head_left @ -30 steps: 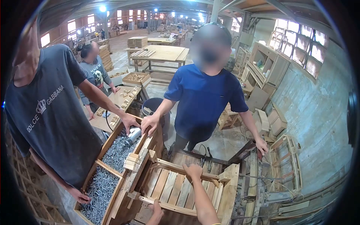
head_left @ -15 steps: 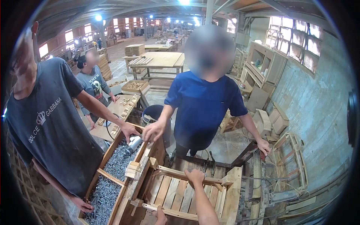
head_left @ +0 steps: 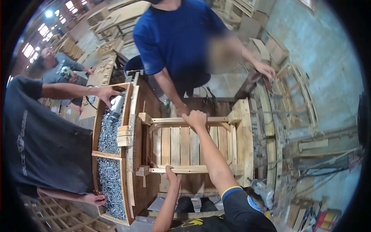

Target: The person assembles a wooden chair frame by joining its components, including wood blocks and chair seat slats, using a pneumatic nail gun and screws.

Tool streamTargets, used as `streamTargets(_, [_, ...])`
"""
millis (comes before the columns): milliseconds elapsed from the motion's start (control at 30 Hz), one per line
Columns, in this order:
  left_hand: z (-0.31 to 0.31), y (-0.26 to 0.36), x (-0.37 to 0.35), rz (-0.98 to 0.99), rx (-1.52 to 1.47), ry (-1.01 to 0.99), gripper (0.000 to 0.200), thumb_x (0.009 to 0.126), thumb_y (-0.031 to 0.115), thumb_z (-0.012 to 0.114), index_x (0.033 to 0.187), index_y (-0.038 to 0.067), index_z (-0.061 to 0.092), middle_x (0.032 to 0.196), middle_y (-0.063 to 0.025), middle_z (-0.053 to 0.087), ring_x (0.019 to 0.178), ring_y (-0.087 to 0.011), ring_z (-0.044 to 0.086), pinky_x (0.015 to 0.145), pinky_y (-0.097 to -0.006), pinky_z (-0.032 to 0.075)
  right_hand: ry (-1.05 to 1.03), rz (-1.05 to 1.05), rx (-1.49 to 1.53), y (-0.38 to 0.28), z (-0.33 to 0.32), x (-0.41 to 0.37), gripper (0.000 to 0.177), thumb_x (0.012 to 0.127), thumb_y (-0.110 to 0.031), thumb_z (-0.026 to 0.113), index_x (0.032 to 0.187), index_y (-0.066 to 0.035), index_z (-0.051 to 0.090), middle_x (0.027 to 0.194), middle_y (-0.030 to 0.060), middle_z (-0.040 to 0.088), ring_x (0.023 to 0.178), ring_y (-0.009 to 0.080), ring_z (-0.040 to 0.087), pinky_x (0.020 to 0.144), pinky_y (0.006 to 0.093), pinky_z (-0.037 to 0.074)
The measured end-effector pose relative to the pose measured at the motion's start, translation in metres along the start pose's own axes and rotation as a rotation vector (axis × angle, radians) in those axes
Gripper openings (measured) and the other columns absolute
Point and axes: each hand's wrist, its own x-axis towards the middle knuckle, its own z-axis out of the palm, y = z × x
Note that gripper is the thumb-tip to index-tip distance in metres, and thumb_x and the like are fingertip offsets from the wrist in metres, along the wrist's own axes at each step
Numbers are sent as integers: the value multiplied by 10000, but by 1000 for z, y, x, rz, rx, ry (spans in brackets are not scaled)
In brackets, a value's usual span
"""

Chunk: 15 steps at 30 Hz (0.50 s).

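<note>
A slatted wooden frame [head_left: 191, 169], with square legs or blocks at its corners, lies in the wooden jig in front of me. My left hand [head_left: 172, 179] grips its near rail, thumb on top and the fingers partly hidden below. Across the slats [head_left: 175, 147] reaches my right arm, and my right hand [head_left: 196, 119] is wrapped over the far rail. Right beside that hand, the hand [head_left: 182, 110] of a co-worker in a blue shirt reaches to the same rail. The jig's right-hand wooden board [head_left: 244, 143] stands at the frame's right end.
On the left, a two-part wooden box [head_left: 124, 174] holds many metal screws [head_left: 112, 185]. A second co-worker's hand [head_left: 108, 94] is on a silver power tool [head_left: 116, 104] there; their other hand [head_left: 96, 199] is at the box's near end. Another silver tool [head_left: 262, 192] lies at lower right.
My view has tilted down toward the frame. The blue-shirted co-worker's hand has moved from beside the screw box to the far rail, next to my right hand. My hands still grip the rails.
</note>
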Motion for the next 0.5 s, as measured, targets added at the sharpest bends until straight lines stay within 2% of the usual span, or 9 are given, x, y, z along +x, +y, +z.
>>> streamTargets(67, [2,4,-4,-17,13,37,264,678,119,597,866,16,443,858,-56,444,805,-185,468,740,-362,432,-40,-1,33,2,0,1,527,743,-538,548,781,-52,747,811,212,703,790,364,698,731,458,528])
streamTargets(333, [8,12,-18,-38,39,78,315,667,130,600,921,17,452,908,-85,473,853,-212,492,777,-373,448,89,-32,91,7,6,-1,437,689,-474,580,714,-64,729,754,200,693,749,346,689,669,470,500])
streamTargets(433, [7,12,-15,-29,21,41,339,667,130,603,954,15,464,934,-88,487,868,-213,507,794,-373,460,82,-25,109,6,5,-1,421,685,-468,594,713,-71,731,753,199,693,760,345,689,676,477,495])
streamTargets(500, [3,16,-16,-93,19,-20,360,669,128,604,986,19,472,955,-92,495,887,-211,522,790,-371,465,67,-28,109,6,5,2,423,691,-470,598,727,-72,737,764,197,695,773,347,689,690,480,497])
